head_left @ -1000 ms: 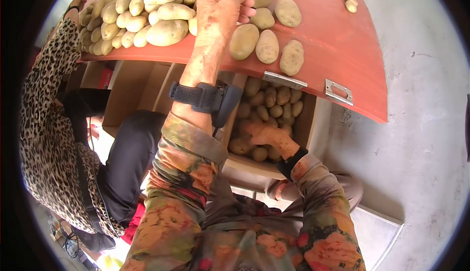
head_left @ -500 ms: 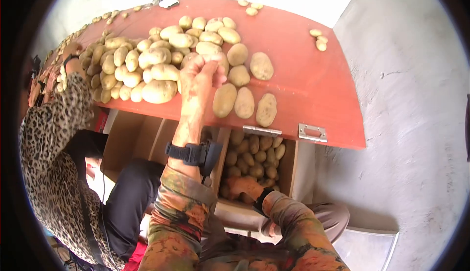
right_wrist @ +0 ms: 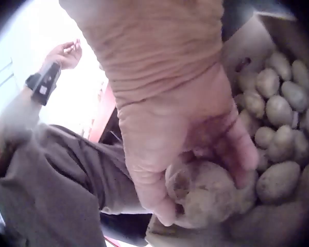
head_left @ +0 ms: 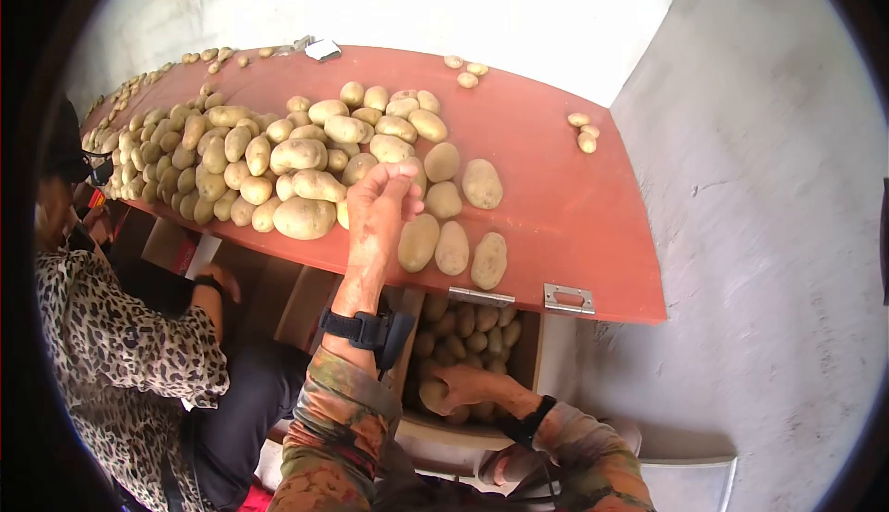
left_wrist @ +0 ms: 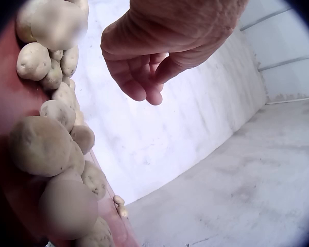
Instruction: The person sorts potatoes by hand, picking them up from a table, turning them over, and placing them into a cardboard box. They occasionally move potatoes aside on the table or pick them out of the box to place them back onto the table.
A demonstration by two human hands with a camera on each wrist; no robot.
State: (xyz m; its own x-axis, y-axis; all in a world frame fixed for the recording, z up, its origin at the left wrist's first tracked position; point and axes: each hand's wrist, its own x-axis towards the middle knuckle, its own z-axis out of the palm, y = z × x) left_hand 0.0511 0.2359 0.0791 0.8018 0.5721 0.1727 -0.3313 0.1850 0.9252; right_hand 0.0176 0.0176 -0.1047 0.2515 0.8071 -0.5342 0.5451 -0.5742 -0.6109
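Observation:
My left hand (head_left: pixel 378 214) hangs above the red table (head_left: pixel 574 225), close to the potato pile (head_left: pixel 301 156). Its fingers are loosely bent with nothing between them, as the left wrist view also shows. Several large potatoes (head_left: pixel 452 248) lie singly just right of it. Below the table edge, my right hand (head_left: pixel 477 388) is inside a cardboard box (head_left: pixel 528 355) of potatoes. In the right wrist view its thumb and fingers curl round a dirt-marked potato (right_wrist: pixel 211 195) at the box's near side. Other potatoes (right_wrist: pixel 279 181) fill the box around it.
Metal hinges (head_left: pixel 569 299) sit on the table's front edge. Small potatoes (head_left: pixel 583 132) lie at the far right, near a grey wall (head_left: pixel 741 234). On the left sits a person in a leopard-print top (head_left: pixel 139 336), one arm lowered towards other boxes (head_left: pixel 301 308).
The head view has tilted up, showing more table. My right hand has shifted to the box's near left and now grips a potato. The neighbouring person's arm has come down off the table.

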